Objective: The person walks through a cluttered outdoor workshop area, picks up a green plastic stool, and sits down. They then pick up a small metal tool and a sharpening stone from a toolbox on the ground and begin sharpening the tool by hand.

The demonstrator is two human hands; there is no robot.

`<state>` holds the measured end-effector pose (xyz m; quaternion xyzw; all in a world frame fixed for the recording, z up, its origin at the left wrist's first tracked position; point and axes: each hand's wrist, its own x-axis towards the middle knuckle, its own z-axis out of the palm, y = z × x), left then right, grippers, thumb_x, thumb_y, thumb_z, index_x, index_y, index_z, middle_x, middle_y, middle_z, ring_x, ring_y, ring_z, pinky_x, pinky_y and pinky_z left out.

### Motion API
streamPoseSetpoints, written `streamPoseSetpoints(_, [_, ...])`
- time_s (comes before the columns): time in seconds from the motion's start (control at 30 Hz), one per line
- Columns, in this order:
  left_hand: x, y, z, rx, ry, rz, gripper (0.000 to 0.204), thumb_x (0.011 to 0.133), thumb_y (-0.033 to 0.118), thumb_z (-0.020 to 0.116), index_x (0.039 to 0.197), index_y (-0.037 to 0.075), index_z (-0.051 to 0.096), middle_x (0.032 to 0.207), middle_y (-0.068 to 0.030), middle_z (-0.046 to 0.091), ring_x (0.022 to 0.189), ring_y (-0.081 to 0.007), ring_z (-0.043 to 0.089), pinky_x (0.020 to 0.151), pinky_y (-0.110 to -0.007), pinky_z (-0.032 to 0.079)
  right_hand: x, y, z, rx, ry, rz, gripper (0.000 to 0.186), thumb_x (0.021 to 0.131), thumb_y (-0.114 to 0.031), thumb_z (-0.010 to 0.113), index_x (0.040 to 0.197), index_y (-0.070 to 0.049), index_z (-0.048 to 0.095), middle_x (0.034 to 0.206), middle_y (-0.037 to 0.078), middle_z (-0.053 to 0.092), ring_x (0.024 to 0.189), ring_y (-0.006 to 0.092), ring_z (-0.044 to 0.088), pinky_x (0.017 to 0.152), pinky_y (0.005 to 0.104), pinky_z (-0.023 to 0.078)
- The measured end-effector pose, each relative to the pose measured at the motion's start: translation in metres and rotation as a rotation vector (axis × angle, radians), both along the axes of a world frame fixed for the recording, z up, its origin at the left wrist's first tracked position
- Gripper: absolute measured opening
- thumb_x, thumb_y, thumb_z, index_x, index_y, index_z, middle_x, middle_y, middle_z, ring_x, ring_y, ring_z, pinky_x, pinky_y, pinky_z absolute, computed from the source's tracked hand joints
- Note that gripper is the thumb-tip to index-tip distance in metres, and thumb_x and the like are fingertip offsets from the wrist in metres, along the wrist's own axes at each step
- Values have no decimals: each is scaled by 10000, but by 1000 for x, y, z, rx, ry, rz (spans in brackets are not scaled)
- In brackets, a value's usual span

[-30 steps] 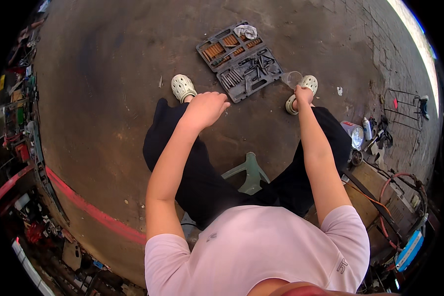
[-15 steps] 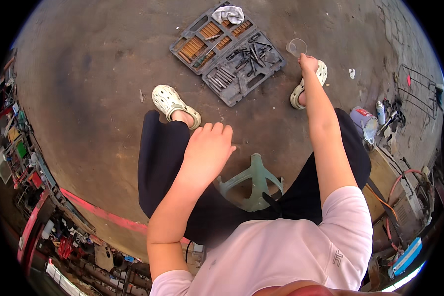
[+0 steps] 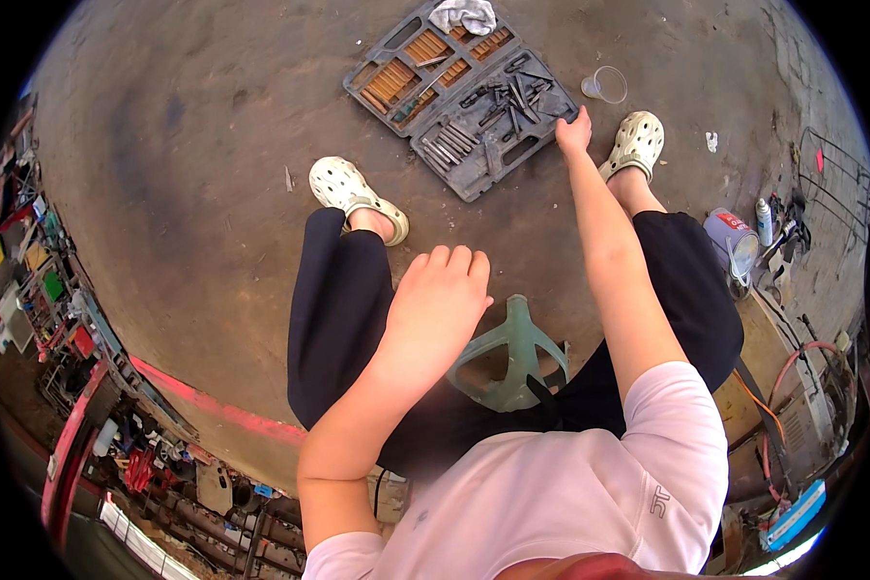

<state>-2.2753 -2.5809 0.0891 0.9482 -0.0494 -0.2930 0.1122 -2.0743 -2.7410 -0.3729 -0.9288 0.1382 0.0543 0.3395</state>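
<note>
My right hand (image 3: pixel 574 133) reaches to the right corner of an open grey tool case (image 3: pixel 478 181) on the floor. Thumb and forefinger are spread at the case's edge, with nothing seen between them; it is hard to tell whether they touch it. A clear plastic cup (image 3: pixel 606 85) lies on its side just beyond that hand. Dark and silver metal bits (image 3: pixel 512 103) lie loose in the case's near half, orange-brown tubes (image 3: pixel 389 83) in its far half. My left hand (image 3: pixel 440 300) hangs loosely above my left thigh, back upward, thumb apart, fingertips and palm hidden.
A grey rag (image 3: pixel 463 15) lies on the case's far edge. Below me is a pale green plastic stool (image 3: pixel 518 353). To the right stand a paint bucket (image 3: pixel 731 237), a spray can (image 3: pixel 764 220) and a wire rack (image 3: pixel 831 174). Tools and parts (image 3: pixel 135 464) clutter the left.
My right hand has let go of the clear cup, which now lies on the floor, and has moved left to the tool case's corner. My left hand keeps much the same pose.
</note>
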Motion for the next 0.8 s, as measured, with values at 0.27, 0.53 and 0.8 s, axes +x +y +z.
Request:
streamPoseSetpoints(0.27, [1,-6,1,-40,-13,-34,343,797,240,717,1043,39,589,915,-64,576,919,-214,570,814,-327,459,-69,9,9,42,262,14,432,836,-211,570,1244,-69,589,1156,140,640,1208,347,501,1034,427,399])
streamPoseSetpoints(0.53, [-11,-7,-3,-22,-28,-19,311,787,235,722,989,45,582,893,-64,569,902,-215,572,808,-331,458,-94,57,49,102,350,-288,352,804,-271,688,1012,-11,576,997,214,668,977,377,641,881,436,495])
streamPoseSetpoints(0.8, [-9,-8,-8,-1,-125,-4,334,768,235,731,997,42,584,887,-57,564,900,-209,568,805,-321,451,-127,72,25,113,430,-134,467,792,-344,698,1022,45,580,1029,245,659,1003,395,633,895,447,487])
